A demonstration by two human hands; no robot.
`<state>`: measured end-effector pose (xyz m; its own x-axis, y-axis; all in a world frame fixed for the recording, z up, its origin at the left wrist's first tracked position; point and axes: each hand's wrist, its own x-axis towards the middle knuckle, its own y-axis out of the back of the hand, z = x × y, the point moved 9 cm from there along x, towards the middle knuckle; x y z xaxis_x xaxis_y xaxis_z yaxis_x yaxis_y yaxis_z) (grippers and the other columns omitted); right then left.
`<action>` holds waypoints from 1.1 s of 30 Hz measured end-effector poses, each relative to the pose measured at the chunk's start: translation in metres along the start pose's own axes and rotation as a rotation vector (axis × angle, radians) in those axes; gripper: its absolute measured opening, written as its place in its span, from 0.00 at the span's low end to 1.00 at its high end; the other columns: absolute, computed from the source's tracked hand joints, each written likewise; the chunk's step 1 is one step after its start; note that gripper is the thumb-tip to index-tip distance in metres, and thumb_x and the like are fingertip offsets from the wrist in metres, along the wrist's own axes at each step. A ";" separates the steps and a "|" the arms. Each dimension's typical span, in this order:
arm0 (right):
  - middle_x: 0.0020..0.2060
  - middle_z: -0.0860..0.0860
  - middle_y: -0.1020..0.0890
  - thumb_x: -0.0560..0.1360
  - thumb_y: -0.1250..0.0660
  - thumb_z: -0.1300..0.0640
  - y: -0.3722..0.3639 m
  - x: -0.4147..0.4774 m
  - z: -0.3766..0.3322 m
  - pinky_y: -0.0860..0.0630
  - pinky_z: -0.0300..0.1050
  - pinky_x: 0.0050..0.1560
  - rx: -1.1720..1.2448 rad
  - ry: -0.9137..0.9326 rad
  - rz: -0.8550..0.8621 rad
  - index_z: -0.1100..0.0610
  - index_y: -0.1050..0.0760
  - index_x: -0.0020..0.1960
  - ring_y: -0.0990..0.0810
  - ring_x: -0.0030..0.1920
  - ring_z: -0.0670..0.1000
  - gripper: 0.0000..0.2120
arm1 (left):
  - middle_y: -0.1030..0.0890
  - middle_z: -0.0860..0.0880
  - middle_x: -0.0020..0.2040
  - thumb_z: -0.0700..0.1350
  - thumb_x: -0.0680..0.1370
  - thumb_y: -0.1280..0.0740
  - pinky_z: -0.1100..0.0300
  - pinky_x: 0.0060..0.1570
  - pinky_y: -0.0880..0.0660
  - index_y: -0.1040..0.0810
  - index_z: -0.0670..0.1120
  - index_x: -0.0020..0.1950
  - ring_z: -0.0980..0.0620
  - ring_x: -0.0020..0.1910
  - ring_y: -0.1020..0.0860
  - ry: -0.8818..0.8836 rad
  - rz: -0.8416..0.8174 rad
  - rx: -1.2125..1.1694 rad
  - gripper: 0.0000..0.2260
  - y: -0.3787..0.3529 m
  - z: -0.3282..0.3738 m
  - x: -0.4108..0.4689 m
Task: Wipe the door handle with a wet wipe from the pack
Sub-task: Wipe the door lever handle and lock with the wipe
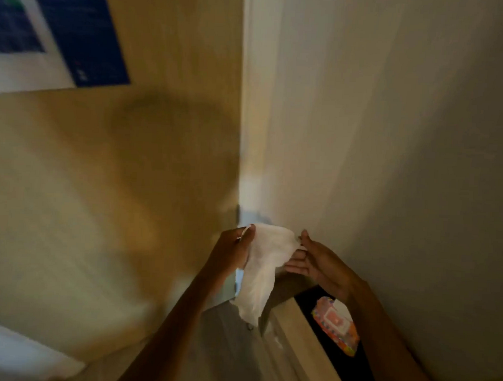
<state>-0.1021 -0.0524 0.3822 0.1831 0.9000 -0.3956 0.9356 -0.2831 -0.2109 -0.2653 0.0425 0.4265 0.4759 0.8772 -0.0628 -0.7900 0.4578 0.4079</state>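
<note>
A white wet wipe hangs spread between both hands in front of the door edge. My left hand pinches its upper left corner. My right hand pinches its upper right edge, fingers partly behind the sheet. The pink wipe pack lies on a dark surface below my right wrist, with a white sheet poking from its top. The wooden door fills the left. A small grey metal piece shows at the door edge just above the wipe. I cannot make out the door handle itself; the frame is blurred.
A white wall rises on the right, meeting a pale door frame. A light wooden cabinet with a black top stands under my right arm. A blue and white poster hangs on the door's upper left.
</note>
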 end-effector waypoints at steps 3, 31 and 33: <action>0.57 0.58 0.18 0.72 0.30 0.55 -0.061 0.008 0.013 0.23 0.52 0.59 -0.041 0.013 -0.080 0.60 0.27 0.65 0.19 0.57 0.57 0.23 | 0.16 0.41 0.43 0.57 0.81 0.41 0.49 0.43 0.19 0.18 0.47 0.43 0.43 0.40 0.16 0.054 0.091 -0.114 0.18 0.056 -0.029 -0.023; 0.52 0.61 0.16 0.70 0.27 0.65 -0.448 -0.024 0.125 0.21 0.44 0.51 -0.243 -0.083 -0.327 0.46 0.31 0.64 0.17 0.52 0.54 0.28 | 0.19 0.48 0.57 0.45 0.72 0.26 0.51 0.51 0.19 0.32 0.51 0.69 0.46 0.55 0.19 0.297 0.150 -0.436 0.27 0.373 -0.251 -0.241; 0.49 0.59 0.16 0.70 0.26 0.65 -0.456 -0.027 0.132 0.23 0.42 0.49 -0.319 -0.117 -0.386 0.42 0.33 0.65 0.16 0.44 0.49 0.32 | 0.19 0.48 0.58 0.46 0.72 0.25 0.51 0.52 0.19 0.31 0.54 0.68 0.46 0.56 0.20 0.264 0.168 -0.466 0.27 0.381 -0.252 -0.250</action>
<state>-0.5741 0.0083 0.3712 -0.2122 0.8705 -0.4441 0.9772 0.1945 -0.0856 -0.7825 0.0345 0.3685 0.2628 0.9228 -0.2818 -0.9625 0.2711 -0.0098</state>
